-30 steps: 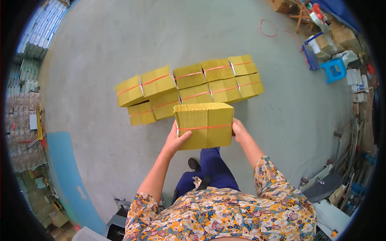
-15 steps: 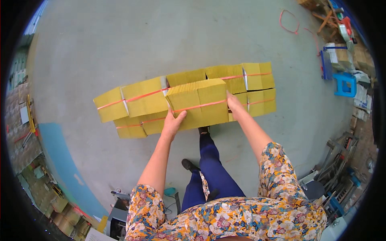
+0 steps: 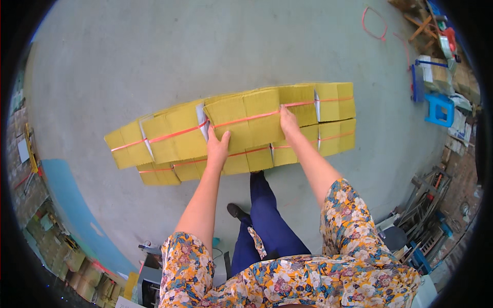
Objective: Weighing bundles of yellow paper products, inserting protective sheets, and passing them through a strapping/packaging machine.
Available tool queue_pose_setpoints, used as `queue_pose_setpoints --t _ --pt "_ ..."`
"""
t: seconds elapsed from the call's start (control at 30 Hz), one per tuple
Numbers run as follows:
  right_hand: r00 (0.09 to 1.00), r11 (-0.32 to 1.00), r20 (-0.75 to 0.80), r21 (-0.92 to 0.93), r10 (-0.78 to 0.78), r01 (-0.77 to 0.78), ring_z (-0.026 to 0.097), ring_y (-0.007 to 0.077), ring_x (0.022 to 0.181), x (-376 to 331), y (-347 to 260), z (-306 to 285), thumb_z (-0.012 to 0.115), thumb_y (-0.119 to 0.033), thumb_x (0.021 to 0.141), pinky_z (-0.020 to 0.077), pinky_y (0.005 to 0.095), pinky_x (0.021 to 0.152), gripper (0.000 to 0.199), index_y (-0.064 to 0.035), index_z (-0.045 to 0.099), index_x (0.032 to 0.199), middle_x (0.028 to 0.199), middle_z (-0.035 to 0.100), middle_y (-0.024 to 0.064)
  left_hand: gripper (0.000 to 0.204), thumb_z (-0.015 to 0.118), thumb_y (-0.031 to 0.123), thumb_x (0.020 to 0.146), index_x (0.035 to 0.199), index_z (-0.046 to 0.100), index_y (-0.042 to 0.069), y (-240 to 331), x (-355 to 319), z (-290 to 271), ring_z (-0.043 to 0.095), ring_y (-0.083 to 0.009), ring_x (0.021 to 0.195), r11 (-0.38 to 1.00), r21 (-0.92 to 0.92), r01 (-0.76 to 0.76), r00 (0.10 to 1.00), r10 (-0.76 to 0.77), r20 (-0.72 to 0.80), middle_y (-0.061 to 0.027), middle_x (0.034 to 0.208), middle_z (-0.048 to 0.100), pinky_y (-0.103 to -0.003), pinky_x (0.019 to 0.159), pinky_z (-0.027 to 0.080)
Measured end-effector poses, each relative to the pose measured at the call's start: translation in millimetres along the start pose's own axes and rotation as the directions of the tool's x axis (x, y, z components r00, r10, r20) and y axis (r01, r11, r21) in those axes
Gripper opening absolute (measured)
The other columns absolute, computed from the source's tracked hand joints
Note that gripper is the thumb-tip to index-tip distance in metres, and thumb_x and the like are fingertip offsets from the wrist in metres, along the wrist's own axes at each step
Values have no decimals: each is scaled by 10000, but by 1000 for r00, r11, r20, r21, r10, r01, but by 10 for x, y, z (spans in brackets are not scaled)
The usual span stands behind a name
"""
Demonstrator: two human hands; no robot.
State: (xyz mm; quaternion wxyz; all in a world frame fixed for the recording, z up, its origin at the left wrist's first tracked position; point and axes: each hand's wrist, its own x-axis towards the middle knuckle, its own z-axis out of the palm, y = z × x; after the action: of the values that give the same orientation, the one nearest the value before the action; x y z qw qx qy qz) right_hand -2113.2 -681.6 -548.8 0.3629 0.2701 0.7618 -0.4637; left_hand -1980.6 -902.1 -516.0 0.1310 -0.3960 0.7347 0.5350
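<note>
Yellow strapped cardboard bundle sits atop the stack; left hand and right hand press its sides, fingers spread flat.

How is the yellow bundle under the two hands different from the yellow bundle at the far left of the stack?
The held bundle lies in the middle of the upper layer, with the left hand and right hand on it; the far-left bundle sits at the end, untouched. The held bundle looks larger, being nearer the camera. Both are yellow with an orange strap.

Blue stool far right; orange strap loop on floor.
</note>
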Motion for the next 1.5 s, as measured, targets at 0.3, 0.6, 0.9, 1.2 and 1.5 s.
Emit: queue_pose_setpoints --t 0.3,0.6,0.9,1.2,1.5 --pt "993 902 62 416 99 -116 536 255 1219 -12 132 98 395 -501 997 402 341 1021 638 0 502 1378 1358 556 154 642 627 182 909 1444 313 15 84 2 22 522 -349 1221 993 -111 -49 998 51 20 -229 1336 514 -388 1018 414" --pt "993 967 -78 233 -90 106 551 233 1168 -168 471 41 426 -465 1005 427 355 997 596 15 504 1349 1292 574 136 665 614 240 928 1472 303 15 244 -383 7 461 -389 1290 972 231 -37 993 61 -96 -267 1414 446 -425 1046 398" --pt "954 973 202 -99 222 -206 605 187 711 -2190 2107 -444 529 -327 965 496 337 621 294 -55 611 1041 896 636 72 658 640 262 857 1416 407 5 -1152 -2594 -913 418 -392 1323 941 339 -12 1000 11 3 -255 1411 452 -443 1096 355" --pt "966 923 105 -334 237 -190 681 277 847 -3462 2894 -56 564 -309 902 533 397 675 314 -58 656 1066 1017 686 150 547 623 315 861 1306 542 8 -3140 -4551 -2387 539 -373 1212 872 402 281 959 -272 -81 -235 1280 580 -446 1028 427" --pt "594 116 804 -589 -15 800 657 233 598 -3816 2249 1387 522 -296 851 531 373 583 293 -74 680 745 681 667 113 382 580 304 816 1008 693 -5 -4651 -7922 -1446 649 -413 959 628 -318 711 499 -768 -400 -241 1010 685 -471 871 493"
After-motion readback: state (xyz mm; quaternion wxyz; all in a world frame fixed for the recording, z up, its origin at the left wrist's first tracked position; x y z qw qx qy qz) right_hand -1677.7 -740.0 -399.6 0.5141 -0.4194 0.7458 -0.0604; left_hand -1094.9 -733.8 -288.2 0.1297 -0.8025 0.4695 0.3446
